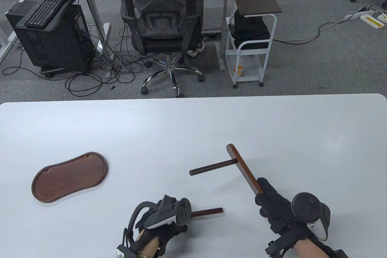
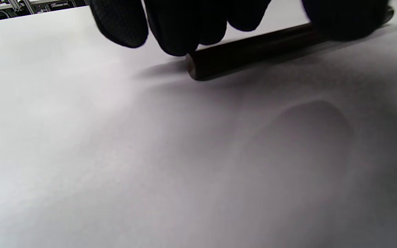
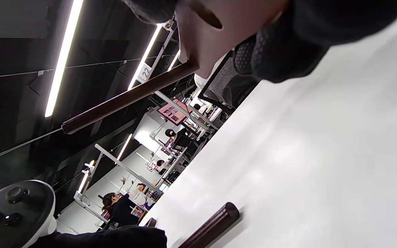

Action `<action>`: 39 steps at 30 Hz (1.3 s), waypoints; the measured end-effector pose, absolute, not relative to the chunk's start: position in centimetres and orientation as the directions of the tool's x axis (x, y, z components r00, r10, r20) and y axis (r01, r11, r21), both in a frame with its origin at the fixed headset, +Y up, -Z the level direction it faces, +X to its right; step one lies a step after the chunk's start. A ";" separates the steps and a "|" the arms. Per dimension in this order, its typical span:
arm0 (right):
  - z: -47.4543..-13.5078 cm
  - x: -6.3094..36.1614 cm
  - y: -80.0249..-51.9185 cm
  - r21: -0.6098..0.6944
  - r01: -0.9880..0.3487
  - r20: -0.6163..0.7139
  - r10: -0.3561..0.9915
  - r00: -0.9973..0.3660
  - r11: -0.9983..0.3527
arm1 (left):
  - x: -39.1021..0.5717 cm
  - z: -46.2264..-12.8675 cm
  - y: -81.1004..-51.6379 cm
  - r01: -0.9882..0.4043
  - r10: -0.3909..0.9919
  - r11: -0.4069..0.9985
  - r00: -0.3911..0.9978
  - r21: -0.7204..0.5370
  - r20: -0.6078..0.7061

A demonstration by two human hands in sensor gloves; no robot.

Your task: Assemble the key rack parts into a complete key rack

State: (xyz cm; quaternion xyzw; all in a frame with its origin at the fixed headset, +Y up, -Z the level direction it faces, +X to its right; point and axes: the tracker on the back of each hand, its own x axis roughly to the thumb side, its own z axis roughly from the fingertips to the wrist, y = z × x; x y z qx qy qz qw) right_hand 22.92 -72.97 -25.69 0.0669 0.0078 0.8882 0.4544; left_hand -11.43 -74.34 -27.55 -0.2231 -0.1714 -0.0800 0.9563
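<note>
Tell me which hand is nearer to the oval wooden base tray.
Left. The left hand grips a loose dowel to the right of the base tray; the right hand holds the crossbar farther right.

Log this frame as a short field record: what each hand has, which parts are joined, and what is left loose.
left hand: fingers on loose dowel lying on the table
right hand: grips flat wooden bar, raised off the table
joined: one peg already seated in the bar
unused: oval wooden base tray, far left, untouched
stage: second dowel not yet fitted
</note>
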 end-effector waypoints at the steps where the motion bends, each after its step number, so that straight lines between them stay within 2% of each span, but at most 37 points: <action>1: -25.7 22.9 -73.0 0.075 -0.807 0.110 0.809 -0.578 -0.586 | -11.5 -27.6 -74.5 0.233 -0.081 0.886 0.929 -0.402 0.360; 8: -25.8 23.2 -73.3 0.071 -0.818 0.070 0.821 -0.567 -0.571 | -10.7 -27.6 -75.3 0.328 -0.195 0.885 0.905 -0.330 0.378; 16: -26.1 23.5 -73.7 0.066 -0.830 0.035 0.833 -0.553 -0.554 | -10.5 -27.8 -75.6 0.291 -0.185 0.919 0.914 -0.266 0.362; 23: -26.1 23.5 -73.9 0.075 -0.827 0.037 0.830 -0.556 -0.557 | -10.2 -27.6 -75.6 0.355 -0.247 0.912 0.875 -0.205 0.417; 31: -26.2 23.5 -73.9 0.065 -0.826 0.045 0.828 -0.559 -0.561 | -10.9 -27.8 -74.6 0.255 -0.161 0.945 0.908 -0.204 0.387; 39: -26.2 23.5 -74.0 0.066 -0.826 0.051 0.829 -0.557 -0.560 | -10.1 -27.2 -72.9 0.152 -0.091 0.981 0.912 -0.123 0.400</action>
